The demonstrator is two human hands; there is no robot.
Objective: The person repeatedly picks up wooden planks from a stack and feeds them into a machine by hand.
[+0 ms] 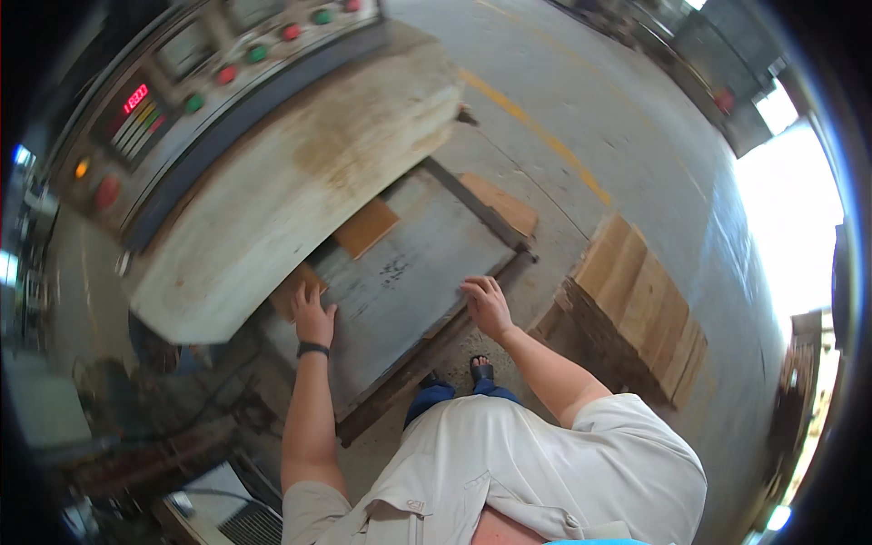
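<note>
My left hand (314, 320), with a dark band at its wrist, lies with fingers spread on a brown wooden board (287, 287). That board is partly under the pale guard of the machine. A second brown board (366, 227) sits farther along, its far end also hidden under the guard. Both rest on a flat grey metal table (413, 241) with dark scuff marks. Over the table's right front edge hovers my right hand (489, 307), fingers loosely bent and nothing visible in them.
A control panel (150, 109) with red and green buttons and a lit red display tops the machine's worn pale guard (300, 163). Stacked wooden boards (636, 300) stand on the right. Another board (501, 204) lies beyond the table's far corner. Yellow lines (536, 132) cross the floor.
</note>
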